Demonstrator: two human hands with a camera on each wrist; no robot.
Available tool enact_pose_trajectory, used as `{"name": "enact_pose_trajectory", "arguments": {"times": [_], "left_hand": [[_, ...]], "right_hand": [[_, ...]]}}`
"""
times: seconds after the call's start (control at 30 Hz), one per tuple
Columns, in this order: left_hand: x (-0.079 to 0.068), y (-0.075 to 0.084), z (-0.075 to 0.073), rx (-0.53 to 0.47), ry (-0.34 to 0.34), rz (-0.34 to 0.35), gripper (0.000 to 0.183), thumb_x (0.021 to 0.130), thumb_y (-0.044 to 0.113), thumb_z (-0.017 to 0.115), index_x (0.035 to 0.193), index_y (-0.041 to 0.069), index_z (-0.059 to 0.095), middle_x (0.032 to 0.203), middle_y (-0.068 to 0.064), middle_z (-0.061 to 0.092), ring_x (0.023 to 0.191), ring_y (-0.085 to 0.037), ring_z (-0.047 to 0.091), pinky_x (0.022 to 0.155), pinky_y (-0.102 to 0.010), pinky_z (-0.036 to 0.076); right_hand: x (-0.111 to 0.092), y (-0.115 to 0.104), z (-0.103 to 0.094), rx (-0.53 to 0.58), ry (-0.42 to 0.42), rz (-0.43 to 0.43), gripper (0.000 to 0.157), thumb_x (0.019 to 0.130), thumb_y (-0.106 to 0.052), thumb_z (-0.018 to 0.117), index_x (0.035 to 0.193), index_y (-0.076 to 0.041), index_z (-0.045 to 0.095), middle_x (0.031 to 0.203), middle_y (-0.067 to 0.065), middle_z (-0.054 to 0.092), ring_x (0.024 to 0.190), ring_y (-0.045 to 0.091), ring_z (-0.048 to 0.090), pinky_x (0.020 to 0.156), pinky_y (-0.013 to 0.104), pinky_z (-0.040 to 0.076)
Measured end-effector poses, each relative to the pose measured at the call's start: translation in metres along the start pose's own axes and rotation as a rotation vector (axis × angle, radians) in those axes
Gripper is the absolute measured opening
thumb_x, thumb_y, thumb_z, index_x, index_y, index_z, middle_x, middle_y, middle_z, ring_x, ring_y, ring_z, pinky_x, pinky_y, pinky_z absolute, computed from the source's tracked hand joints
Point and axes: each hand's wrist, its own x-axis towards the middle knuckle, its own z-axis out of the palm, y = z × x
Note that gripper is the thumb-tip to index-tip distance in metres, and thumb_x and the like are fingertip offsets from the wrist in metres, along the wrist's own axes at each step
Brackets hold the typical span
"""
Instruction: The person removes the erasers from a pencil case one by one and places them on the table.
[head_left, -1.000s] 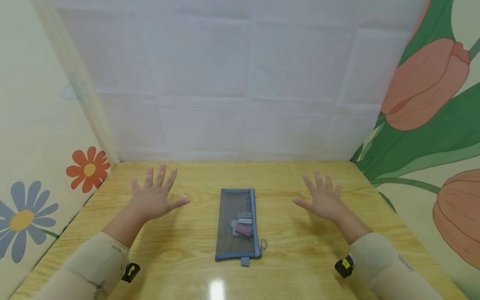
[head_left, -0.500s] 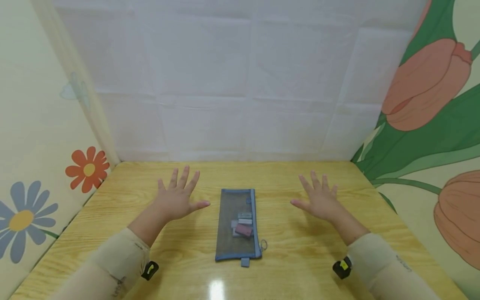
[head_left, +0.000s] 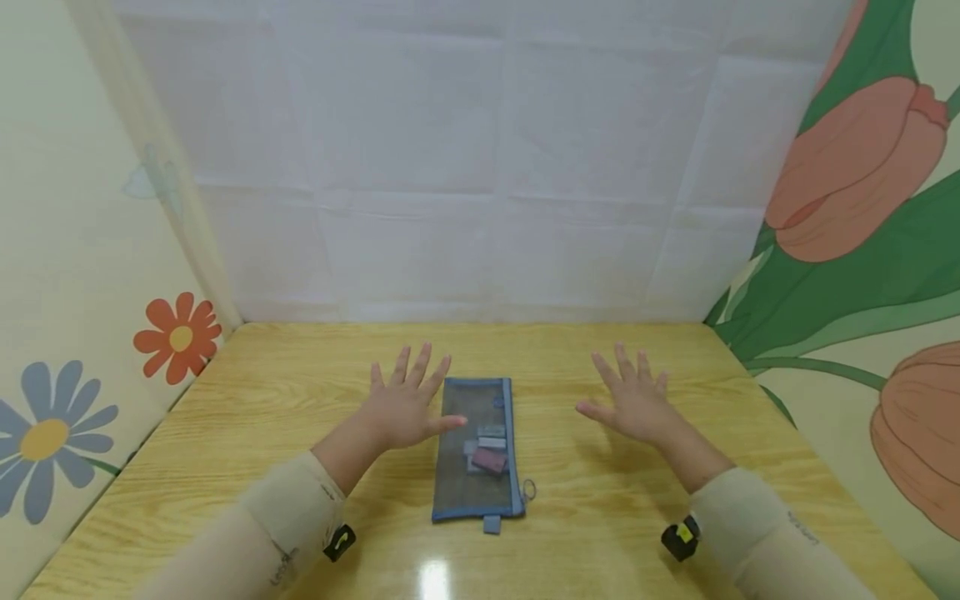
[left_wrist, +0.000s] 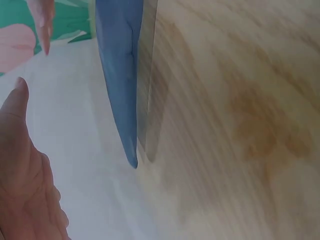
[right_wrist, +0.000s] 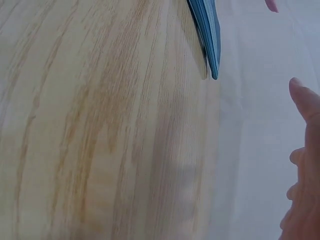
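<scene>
A blue-edged mesh zipper pouch (head_left: 465, 487) lies flat on the wooden table, its zipper along the right side and a ring (head_left: 529, 489) at the lower right corner. Through the mesh show a small pink block (head_left: 489, 461) and several pale pieces. My left hand (head_left: 403, 414) hovers with fingers spread, its thumb overlapping the pouch's left part in the head view. To the right of the pouch, apart from it, my right hand (head_left: 637, 406) is also spread and holds nothing. Both wrist views catch the pouch's edge, the left one (left_wrist: 120, 65) larger than the right (right_wrist: 206, 35).
The wooden table (head_left: 300, 367) reaches back to a white creased sheet (head_left: 465, 167). Flower-patterned panels stand on both sides, with a red flower (head_left: 178, 337) on the left and pink tulips (head_left: 855, 171) on the right. A black wrist device (head_left: 680, 537) sits at each cuff.
My left hand has moved right, from well left of the pouch to its left edge. The right hand has drifted slightly left. The pouch lies where it was.
</scene>
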Motion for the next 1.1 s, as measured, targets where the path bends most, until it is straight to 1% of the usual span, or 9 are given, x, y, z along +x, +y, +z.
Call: {"name": "enact_pose_trajectory", "arguments": {"times": [0.17,0.33,0.4,0.57,0.7,0.8,0.97,1.1], "left_hand": [[0.004,0.014,0.007,0.029,-0.018,0.030,0.096,0.070,0.084,0.020,0.146,0.031,-0.005,0.151,-0.004,-0.017,0.136,-0.034,-0.015,0.099,-0.069,-0.005],[0.008,0.026,0.011,0.029,-0.063,0.060,0.097,0.068,0.085,0.016,0.146,0.031,-0.006,0.150,-0.003,-0.020,0.136,-0.033,-0.015,0.099,-0.068,-0.006],[0.009,0.032,0.013,0.025,-0.077,0.079,0.097,0.068,0.085,0.018,0.146,0.031,-0.006,0.150,-0.004,-0.020,0.136,-0.034,-0.014,0.099,-0.068,-0.006],[0.010,0.047,0.020,0.050,-0.110,0.120,0.097,0.071,0.083,0.025,0.146,0.031,-0.005,0.150,-0.004,-0.021,0.136,-0.033,-0.013,0.100,-0.067,-0.004],[0.012,0.053,0.029,0.082,-0.108,0.148,0.096,0.071,0.083,0.027,0.146,0.031,-0.004,0.150,-0.005,-0.019,0.136,-0.034,-0.013,0.100,-0.068,-0.001],[0.013,0.054,0.035,0.101,-0.101,0.168,0.097,0.070,0.084,0.025,0.147,0.030,-0.001,0.151,-0.006,-0.017,0.136,-0.035,-0.011,0.100,-0.068,0.000],[0.009,0.058,0.038,0.133,-0.121,0.193,0.098,0.069,0.085,0.020,0.147,0.029,0.002,0.153,-0.009,-0.010,0.137,-0.038,-0.003,0.101,-0.068,0.002],[0.008,0.062,0.039,0.127,-0.163,0.200,0.100,0.068,0.086,0.022,0.147,0.029,0.002,0.153,-0.008,-0.010,0.137,-0.037,-0.003,0.101,-0.068,0.003]], "right_hand": [[0.001,-0.003,0.001,0.010,-0.003,-0.003,0.098,0.074,-0.079,0.031,0.148,-0.020,0.007,0.150,0.022,-0.005,0.131,0.052,-0.010,0.092,0.074,-0.006],[0.001,-0.005,0.002,0.010,0.002,-0.014,0.094,0.077,-0.074,0.038,0.148,-0.020,0.009,0.150,0.022,-0.003,0.131,0.052,-0.008,0.092,0.075,-0.001],[0.001,-0.006,0.002,0.014,0.001,-0.016,0.092,0.079,-0.071,0.041,0.148,-0.019,0.010,0.151,0.022,-0.003,0.131,0.051,-0.009,0.093,0.075,0.000],[0.003,-0.007,0.003,0.016,-0.001,-0.020,0.093,0.078,-0.071,0.042,0.148,-0.018,0.012,0.151,0.022,-0.003,0.131,0.051,-0.008,0.093,0.075,-0.002],[0.004,-0.008,0.004,0.008,-0.001,-0.023,0.090,0.080,-0.067,0.045,0.148,-0.018,0.012,0.150,0.023,-0.001,0.132,0.051,-0.006,0.092,0.075,-0.001],[0.004,-0.008,0.004,0.002,0.005,-0.027,0.087,0.081,-0.063,0.047,0.148,-0.018,0.013,0.150,0.023,0.000,0.132,0.052,-0.003,0.092,0.076,0.002],[0.004,-0.007,0.005,-0.003,0.004,-0.026,0.092,0.078,-0.072,0.041,0.148,-0.019,0.011,0.151,0.022,0.000,0.132,0.052,-0.003,0.092,0.076,0.002],[0.003,-0.006,0.005,0.011,-0.002,-0.024,0.096,0.075,-0.078,0.034,0.148,-0.020,0.010,0.151,0.022,-0.002,0.132,0.050,-0.006,0.093,0.075,-0.001]]}}
